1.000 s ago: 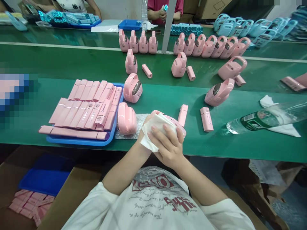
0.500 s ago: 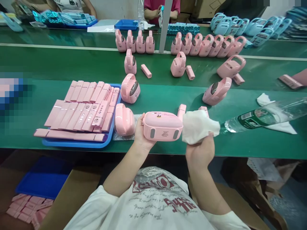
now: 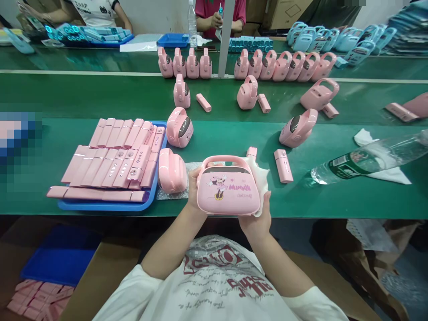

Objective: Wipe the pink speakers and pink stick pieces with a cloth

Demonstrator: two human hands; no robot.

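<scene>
Our L hand [image 3: 193, 192] is curled round one end of the pink case [image 3: 234, 199], and our R hand [image 3: 256, 221] has the other end, gripping it w/ a white cloth [image 3: 262, 178] pinched btwn. The case is up in both hands at the near edge of the counter [image 3: 321, 200], right of the blue tray [image 3: 100, 205]; can't tell if its base touches. Handling-wise, it's prob. stiff, glossy plastic, light to mod. weight, slick on the curved ends, so we'd guess a bare 1-hand pinch could slip. Best hold: both ends, as now, or the carry handle [image 3: 224, 158]; we'd keep nails off the printed front [image 3: 219, 191] b/c it may scuff. Orientation: long axis L–R, approx. parallel to the counter edge; handle on the far/top side, printed front turned up twd us.
</scene>
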